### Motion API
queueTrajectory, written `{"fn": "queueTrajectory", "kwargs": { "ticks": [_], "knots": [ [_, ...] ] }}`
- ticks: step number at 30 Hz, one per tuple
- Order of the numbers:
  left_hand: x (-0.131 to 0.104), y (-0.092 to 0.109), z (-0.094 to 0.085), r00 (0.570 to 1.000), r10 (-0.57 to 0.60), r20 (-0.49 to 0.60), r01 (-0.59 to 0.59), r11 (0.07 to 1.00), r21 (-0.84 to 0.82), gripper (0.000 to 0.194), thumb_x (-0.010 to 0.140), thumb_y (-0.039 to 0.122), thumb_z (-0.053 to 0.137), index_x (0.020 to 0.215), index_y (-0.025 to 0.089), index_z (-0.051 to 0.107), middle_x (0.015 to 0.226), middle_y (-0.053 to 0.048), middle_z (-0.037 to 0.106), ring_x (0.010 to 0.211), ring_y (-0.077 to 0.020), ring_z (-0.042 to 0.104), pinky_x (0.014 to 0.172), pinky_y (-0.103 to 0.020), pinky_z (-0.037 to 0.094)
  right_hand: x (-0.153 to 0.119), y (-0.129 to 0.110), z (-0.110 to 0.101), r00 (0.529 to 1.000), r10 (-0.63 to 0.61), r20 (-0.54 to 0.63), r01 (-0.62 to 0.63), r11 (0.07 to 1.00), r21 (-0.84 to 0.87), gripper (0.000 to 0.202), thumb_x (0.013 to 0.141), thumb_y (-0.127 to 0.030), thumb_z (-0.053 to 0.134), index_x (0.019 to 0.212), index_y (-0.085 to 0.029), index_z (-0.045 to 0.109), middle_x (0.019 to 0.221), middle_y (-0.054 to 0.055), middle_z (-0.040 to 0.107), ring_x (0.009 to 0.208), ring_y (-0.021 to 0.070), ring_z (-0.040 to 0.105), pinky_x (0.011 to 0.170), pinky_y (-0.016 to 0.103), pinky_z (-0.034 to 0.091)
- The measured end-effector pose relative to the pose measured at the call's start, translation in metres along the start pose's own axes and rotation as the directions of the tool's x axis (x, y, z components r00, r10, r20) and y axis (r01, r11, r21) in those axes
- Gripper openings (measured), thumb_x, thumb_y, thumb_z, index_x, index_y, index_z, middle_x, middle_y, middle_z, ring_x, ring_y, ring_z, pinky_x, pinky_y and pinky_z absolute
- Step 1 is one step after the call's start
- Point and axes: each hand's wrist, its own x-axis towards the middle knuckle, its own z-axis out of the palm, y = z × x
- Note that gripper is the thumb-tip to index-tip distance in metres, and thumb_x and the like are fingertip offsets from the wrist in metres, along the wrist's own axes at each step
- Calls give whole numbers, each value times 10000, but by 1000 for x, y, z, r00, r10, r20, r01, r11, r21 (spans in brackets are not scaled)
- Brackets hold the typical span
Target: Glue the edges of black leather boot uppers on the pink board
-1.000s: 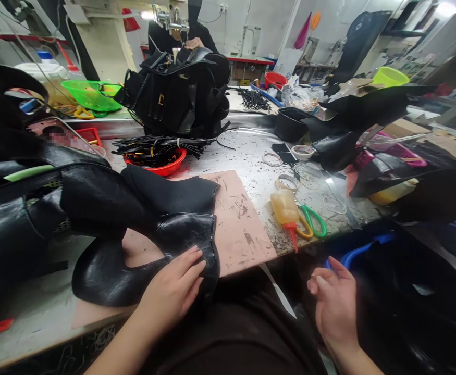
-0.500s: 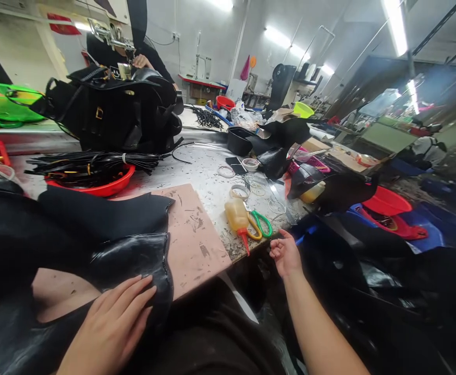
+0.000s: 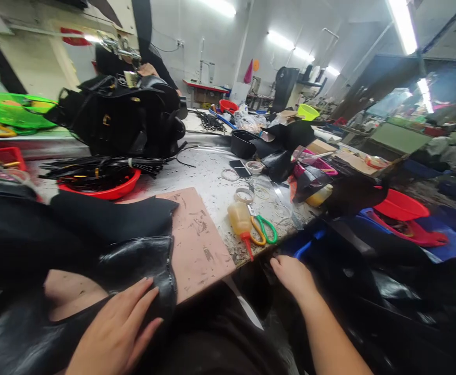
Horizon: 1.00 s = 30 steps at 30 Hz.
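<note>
My left hand (image 3: 120, 323) lies with its fingers apart on a glossy black leather piece (image 3: 145, 265), which rests on a pinkish board (image 3: 200, 234). Beyond the table's front edge is my right hand (image 3: 292, 273), turned back up, its fingers curled under and mostly hidden. Near it on the table lie a glue bottle (image 3: 240, 219) with a red nozzle and scissors (image 3: 267, 229) with green and yellow handles. Rolls of tape (image 3: 244, 195) sit just behind them.
A red basin (image 3: 114, 194) holds black strips. Behind it stands a large black bag (image 3: 122, 117) near a person at a sewing machine. Black material (image 3: 368, 297) and red basins (image 3: 402, 204) are at the right, a green basket (image 3: 16, 112) at the left.
My right hand has turned over and dropped slightly beside the table edge, its fingers now pointing down out of sight. My left hand stays on the leather. The whole view has shifted a little.
</note>
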Motion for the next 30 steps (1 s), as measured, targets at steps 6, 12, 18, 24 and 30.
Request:
{"fn": "queueTrajectory", "kwargs": {
  "ticks": [6,12,18,24,30],
  "knots": [
    [-20,21,-9,982,-158,101,152,986,66,403,836,345,454,1210,210,522,1234,-34,579,1116,-248,529,946,-356,374,-25,-35,-37,850,-431,-304,484,866,125,338,817,-400,401,951,-209,646,738,62,683,681,231,633,593,303,432],
    [-53,-3,-33,959,65,275,18,958,-287,502,774,80,382,1233,255,483,1222,-14,587,1186,-206,479,960,-362,426,-34,-181,-76,196,-926,-322,972,141,187,249,816,-235,471,1009,-183,620,968,56,659,862,171,602,787,277,439],
    [-78,-19,-91,870,-19,492,236,893,-383,588,638,-27,377,1094,292,566,1220,4,584,1288,-194,337,1052,-492,279,-22,-294,-43,406,-914,-4,804,355,478,831,616,-126,698,1355,-177,322,1321,133,456,1188,271,438,965,376,350],
    [-47,-78,-133,758,-87,646,228,964,-138,469,588,12,522,857,361,684,1293,38,521,1317,-307,250,1032,-618,158,1,-261,-26,534,-846,-7,662,413,626,623,636,-12,592,1204,-258,516,1122,25,605,995,203,570,829,304,453],
    [36,-164,-124,738,74,670,-42,997,-64,269,691,52,579,607,278,699,1170,42,622,1314,-259,269,1096,-498,47,-37,-183,2,656,-739,152,402,513,758,303,781,-186,481,1044,-112,614,700,47,635,551,123,592,520,249,489]
  ]
}}
